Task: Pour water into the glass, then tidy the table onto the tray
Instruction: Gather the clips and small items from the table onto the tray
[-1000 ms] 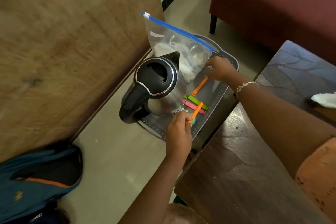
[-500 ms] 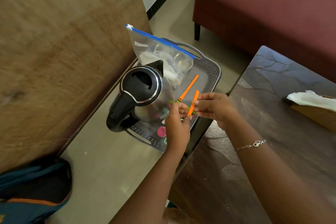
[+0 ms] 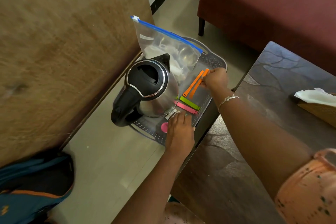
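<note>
A grey perforated tray lies on the floor. On it stand a steel kettle with a black lid and a clear zip bag with a blue seal, holding shiny items. Two orange strips lie side by side on the tray; my right hand pinches the upper end of one. A green strip and a pink strip lie below them. My left hand rests palm down at the tray's near edge over a small white label and a pink disc.
A dark patterned table stands right of the tray, with a wooden holder of white tissue. A wooden panel rises on the left. A maroon sofa sits behind, and a blue bag lies at lower left.
My right hand took the second orange strip from my left hand and carried it up beside the first one. My left hand dropped to the tray's near edge.
</note>
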`<action>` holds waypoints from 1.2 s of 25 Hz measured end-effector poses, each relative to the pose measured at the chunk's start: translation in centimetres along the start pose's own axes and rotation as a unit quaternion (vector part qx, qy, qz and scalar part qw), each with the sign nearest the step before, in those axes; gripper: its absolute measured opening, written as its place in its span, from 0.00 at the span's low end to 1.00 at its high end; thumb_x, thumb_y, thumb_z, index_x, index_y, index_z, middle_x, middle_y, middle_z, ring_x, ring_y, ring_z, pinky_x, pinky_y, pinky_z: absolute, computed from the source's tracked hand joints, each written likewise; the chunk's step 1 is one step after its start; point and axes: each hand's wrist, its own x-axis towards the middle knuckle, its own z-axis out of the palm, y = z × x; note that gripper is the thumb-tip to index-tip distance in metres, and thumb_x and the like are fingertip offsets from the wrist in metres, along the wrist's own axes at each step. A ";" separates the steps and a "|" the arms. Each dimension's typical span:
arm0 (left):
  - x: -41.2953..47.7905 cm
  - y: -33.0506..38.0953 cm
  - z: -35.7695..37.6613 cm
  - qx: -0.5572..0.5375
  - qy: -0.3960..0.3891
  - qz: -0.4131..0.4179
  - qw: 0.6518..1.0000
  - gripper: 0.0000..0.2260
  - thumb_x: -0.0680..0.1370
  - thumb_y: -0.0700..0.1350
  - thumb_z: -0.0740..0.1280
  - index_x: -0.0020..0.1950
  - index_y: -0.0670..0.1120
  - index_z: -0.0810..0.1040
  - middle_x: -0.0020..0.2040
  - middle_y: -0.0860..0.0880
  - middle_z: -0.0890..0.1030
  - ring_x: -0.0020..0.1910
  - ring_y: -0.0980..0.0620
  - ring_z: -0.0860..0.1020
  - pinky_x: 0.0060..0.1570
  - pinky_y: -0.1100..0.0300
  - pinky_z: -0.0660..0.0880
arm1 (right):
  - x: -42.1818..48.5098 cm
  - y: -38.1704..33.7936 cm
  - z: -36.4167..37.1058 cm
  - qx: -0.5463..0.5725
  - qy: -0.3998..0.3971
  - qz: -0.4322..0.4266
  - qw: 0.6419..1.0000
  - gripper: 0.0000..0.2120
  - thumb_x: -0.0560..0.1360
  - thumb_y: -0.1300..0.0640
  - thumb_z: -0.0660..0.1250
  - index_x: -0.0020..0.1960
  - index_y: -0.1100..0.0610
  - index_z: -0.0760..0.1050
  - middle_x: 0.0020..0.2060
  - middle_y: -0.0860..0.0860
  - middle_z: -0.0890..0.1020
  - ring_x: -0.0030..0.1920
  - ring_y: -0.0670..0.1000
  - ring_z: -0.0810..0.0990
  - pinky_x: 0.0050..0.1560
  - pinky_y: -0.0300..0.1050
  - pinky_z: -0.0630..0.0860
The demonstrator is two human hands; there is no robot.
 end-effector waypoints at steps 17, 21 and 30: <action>-0.8 2.1 0.2 -0.005 0.051 0.040 0.998 0.18 0.79 0.43 0.58 0.68 0.41 0.64 0.69 0.41 0.67 0.70 0.44 0.62 0.71 0.52 0.57 | -2.7 2.2 -3.4 -0.075 0.053 -0.198 0.976 0.13 0.74 0.68 0.58 0.56 0.62 0.73 0.52 0.60 0.77 0.55 0.59 0.75 0.50 0.46 0.71; -1.0 5.6 1.4 0.027 0.046 0.058 0.997 0.22 0.79 0.47 0.57 0.72 0.42 0.59 0.74 0.41 0.59 0.74 0.44 0.54 0.73 0.50 0.51 | -5.6 9.2 -8.0 -0.086 0.092 -0.265 0.956 0.21 0.74 0.67 0.60 0.66 0.59 0.67 0.66 0.58 0.69 0.64 0.57 0.70 0.62 0.45 0.68; -4.7 18.7 9.1 0.142 0.011 0.140 0.980 0.31 0.77 0.52 0.60 0.75 0.45 0.50 0.76 0.38 0.41 0.75 0.41 0.41 0.72 0.43 0.43 | -8.8 25.4 -22.4 -0.271 0.142 -0.201 0.930 0.27 0.72 0.67 0.64 0.70 0.61 0.63 0.72 0.65 0.59 0.71 0.65 0.59 0.72 0.57 0.58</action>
